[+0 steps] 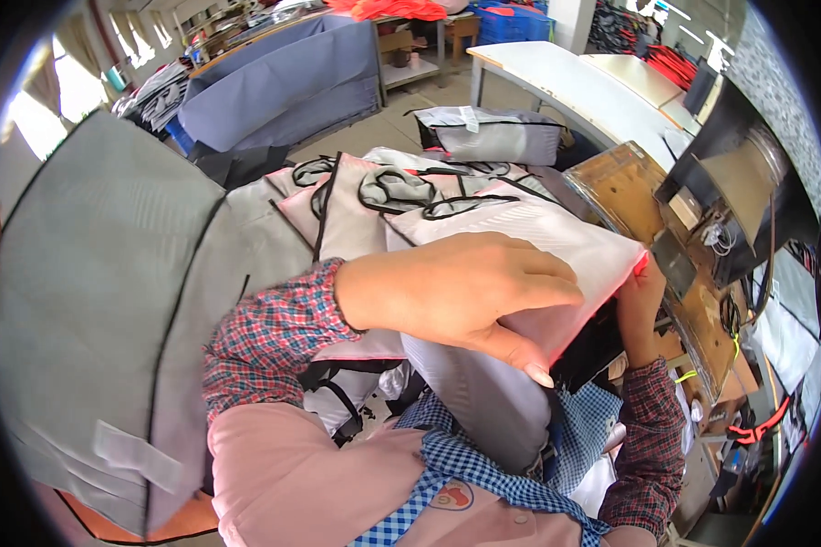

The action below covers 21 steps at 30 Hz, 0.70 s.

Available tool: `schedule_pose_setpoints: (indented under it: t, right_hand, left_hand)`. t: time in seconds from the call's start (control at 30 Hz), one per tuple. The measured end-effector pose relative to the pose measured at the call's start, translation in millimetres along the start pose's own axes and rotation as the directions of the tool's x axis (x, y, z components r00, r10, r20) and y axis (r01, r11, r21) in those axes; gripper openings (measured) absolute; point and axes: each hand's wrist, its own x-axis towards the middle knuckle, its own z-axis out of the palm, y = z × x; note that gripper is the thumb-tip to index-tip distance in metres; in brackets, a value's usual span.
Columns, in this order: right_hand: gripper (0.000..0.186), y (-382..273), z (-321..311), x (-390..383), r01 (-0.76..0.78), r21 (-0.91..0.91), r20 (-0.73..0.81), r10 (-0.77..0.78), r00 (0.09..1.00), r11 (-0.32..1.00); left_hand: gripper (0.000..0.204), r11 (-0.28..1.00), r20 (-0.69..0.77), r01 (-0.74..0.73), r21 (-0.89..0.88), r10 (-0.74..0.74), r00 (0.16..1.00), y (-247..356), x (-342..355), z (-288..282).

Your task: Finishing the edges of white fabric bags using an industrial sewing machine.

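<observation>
White fabric panel (556, 228): is lying at the centre, over a pile of pale pieces (356, 228), with its far-right corner reaching the right hand.
Handling: is looking light, soft and floppy, probably sagging wherever it is going unsupported; the smooth face may be sliding a little, and nothing is suggesting fragility.
Best hold: the pink-red edge (602, 301) is likely offering the surest grip, close to the corner.
Right hand (641, 290): is pinching that corner, its fingertips partly hidden.
Left hand (456, 283): is facing palm-down over the panel, thumb standing wide of the fingers; whether it is pressing the cloth, I cannot tell.
Openings (397, 190): are showing rounded shapes ringed with black binding.
Grey fabric piece (91, 255): is spreading broad and smooth at the left, a dark seam curving down it.
</observation>
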Motion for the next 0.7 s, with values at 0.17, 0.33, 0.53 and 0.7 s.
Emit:
schedule_pose_setpoints:
  t: [0.17,0.33,0.53,0.7]
  right_hand:
    - [0.019,26,5,17,0.036,0.056,-0.039,-0.034,0.999,0.998]
    - [0.021,5,19,19,-0.024,0.218,0.049,0.014,0.999,0.976]
    - [0.032,-43,35,-2,-0.256,0.410,0.230,0.172,0.958,0.875]
    - [0.052,-97,49,-55,-0.585,0.549,0.460,0.368,0.808,0.597]
  left_hand:
    - [0.076,0.921,-0.434,0.072,0.383,0.110,0.894,-14,-34,65]
    - [0.059,0.910,-0.689,0.205,0.361,0.112,0.716,-34,-36,97]
    - [0.045,0.875,-0.820,0.155,0.458,0.349,0.454,-54,-17,56]
    - [0.037,0.888,-0.794,0.149,0.435,0.300,0.528,-56,2,-19]
